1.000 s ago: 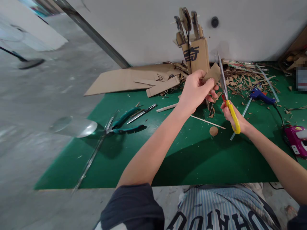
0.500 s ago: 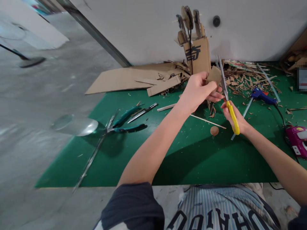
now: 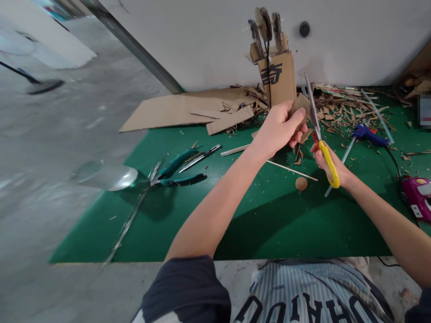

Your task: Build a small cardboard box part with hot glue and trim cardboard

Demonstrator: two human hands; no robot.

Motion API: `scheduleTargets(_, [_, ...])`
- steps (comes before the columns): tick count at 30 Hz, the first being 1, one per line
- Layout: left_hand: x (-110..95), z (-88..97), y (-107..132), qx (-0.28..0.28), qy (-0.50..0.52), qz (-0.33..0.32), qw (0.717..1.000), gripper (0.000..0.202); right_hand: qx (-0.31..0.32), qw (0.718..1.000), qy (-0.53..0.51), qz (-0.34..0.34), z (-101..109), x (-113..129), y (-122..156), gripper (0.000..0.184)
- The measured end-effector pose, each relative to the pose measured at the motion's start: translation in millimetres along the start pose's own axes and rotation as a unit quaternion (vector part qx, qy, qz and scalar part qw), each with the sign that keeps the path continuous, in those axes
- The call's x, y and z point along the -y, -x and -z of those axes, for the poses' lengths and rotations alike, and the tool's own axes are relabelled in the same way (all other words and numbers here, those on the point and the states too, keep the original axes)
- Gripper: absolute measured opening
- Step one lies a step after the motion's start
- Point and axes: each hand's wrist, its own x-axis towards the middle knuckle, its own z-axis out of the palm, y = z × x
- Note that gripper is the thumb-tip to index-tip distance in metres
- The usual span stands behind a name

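My left hand point(image 3: 281, 123) pinches a small piece of cardboard point(image 3: 301, 105) between thumb and fingers above the green table. Close by on the right, my right hand point(image 3: 326, 161) is closed round a pair of scissors point(image 3: 327, 163) with yellow handles. Their blades point up and away, slightly parted, right beside the cardboard's edge. Whether the blades touch it I cannot tell. Below the hands a small round cardboard disc point(image 3: 301, 183) and a thin wooden stick point(image 3: 292, 170) lie on the table point(image 3: 269, 224).
A cardboard box structure point(image 3: 282, 80) stands at the back. Cardboard scraps point(image 3: 346, 107) pile to its right, a large cardboard sheet point(image 3: 161, 110) lies left. A blue glue gun point(image 3: 370, 135) rests on the right; pliers point(image 3: 175, 177), a utility knife point(image 3: 201, 158) and a clear bottle point(image 3: 107, 176) are left.
The cardboard piece has turned a little in my left hand, whose thumb now lies further over it. A small scrap now shows below my left fingers. The scissors tilt slightly differently.
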Motion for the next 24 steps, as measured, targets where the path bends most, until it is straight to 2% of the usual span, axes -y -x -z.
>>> scheduleTargets(18, [-3.2,-3.7,4.2,-0.028,-0.044,-0.005,0.999,0.02,0.006,0.999,0.037,-0.012,1.3,1.2,-0.7,0.07])
scheduleTargets(24, [3.1,-4.3,2.2,-0.024,-0.066,-0.009,0.998,0.019,-0.032,0.993,0.108,-0.018,-0.8,-0.8,-1.5,0.069])
